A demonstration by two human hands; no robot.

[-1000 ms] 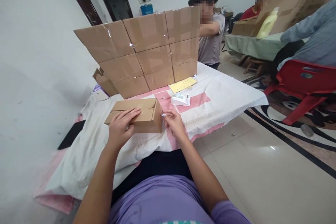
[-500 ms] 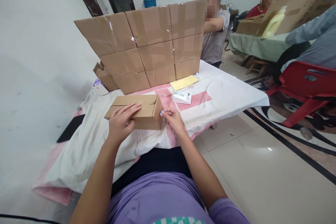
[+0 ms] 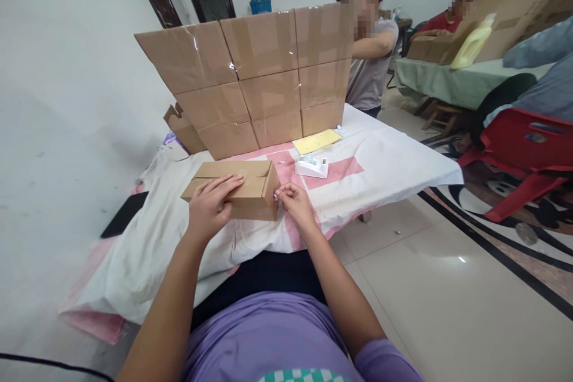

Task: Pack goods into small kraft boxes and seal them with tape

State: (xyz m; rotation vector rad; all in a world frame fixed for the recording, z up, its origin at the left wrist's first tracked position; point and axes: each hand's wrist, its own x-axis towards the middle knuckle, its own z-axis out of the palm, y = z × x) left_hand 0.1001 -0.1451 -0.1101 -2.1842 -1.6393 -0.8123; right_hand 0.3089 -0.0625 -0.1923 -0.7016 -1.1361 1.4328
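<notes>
A small closed cardboard box [image 3: 257, 188] lies on the cloth-covered table in front of me. My left hand [image 3: 210, 203] rests on its top and near edge, fingers stretched flat across the lid and the thumb lower at the front. At the box's right end, my right hand [image 3: 295, 206] has thumb and forefinger pinched on a small blue-and-white piece [image 3: 276, 195], too small to name, against or very close to the end face. Just beyond that hand stands a white tape dispenser [image 3: 312, 167].
A tall wall of taped cardboard boxes [image 3: 268, 77] stands at the back of the table. A yellow sheet [image 3: 317, 141] lies before it. At the left is a black flat object [image 3: 124, 215]. Another person [image 3: 369, 65] is behind the wall; a red chair [image 3: 528, 149] stands right.
The whole view has shifted slightly. Both hands keep their places on and beside the box, and less of the small blue-and-white piece shows at my right fingertips.
</notes>
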